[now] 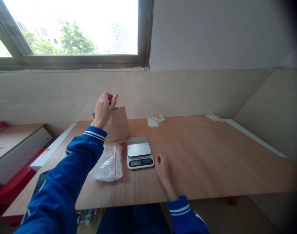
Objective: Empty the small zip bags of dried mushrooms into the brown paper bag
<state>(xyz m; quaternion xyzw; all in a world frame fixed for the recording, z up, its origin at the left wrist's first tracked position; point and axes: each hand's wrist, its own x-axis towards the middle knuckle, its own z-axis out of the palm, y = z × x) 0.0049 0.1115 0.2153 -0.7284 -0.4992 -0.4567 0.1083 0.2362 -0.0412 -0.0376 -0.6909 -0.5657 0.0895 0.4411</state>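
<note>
My left hand (104, 109) is raised over the top of a brown paper bag (117, 125) that stands upright on the wooden table. Its fingers are closed, with a small dark bit showing between them that I cannot make out. In a loose fist, my right hand (163, 167) rests on the table, close beside the right edge of a kitchen scale (139, 148). I see nothing in that fist. The scale has a bare metal platform and a display at its front. Left of it lies a stack of clear zip bags (108, 164) with a red stripe, below the paper bag.
White crumpled tissue (160, 119) lies at the table's back edge, with more paper (214, 117) at the back right. A dark flat object (39, 183) is partly hidden beneath my left sleeve. A red stool (15, 182) and a box stand off to the left.
</note>
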